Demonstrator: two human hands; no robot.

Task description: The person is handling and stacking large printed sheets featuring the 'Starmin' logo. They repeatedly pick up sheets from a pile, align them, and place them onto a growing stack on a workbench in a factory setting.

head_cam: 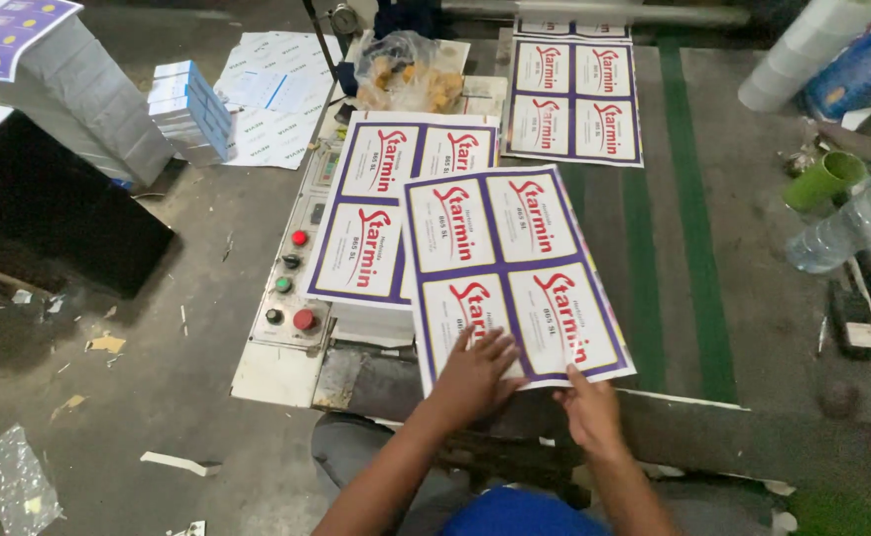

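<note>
A white printed sheet (pixel 515 273) with a purple border and four red-lettered label panels is held tilted above the machine. My left hand (pixel 477 375) lies flat on its lower edge, fingers spread on the printed face. My right hand (pixel 589 409) pinches the sheet's bottom right edge. Beneath and to the left, a stack of the same printed sheets (pixel 376 213) rests on the machine bed. Another such sheet (pixel 574 99) lies farther back on the conveyor.
A control panel (pixel 292 288) with red, green and black buttons sits left of the stack. Piled sheets (pixel 68 84) and small boxes (pixel 192 109) stand on the floor at left. A plastic bag (pixel 406 69), a green cup (pixel 824 181) and a clear bottle (pixel 852 223) are nearby.
</note>
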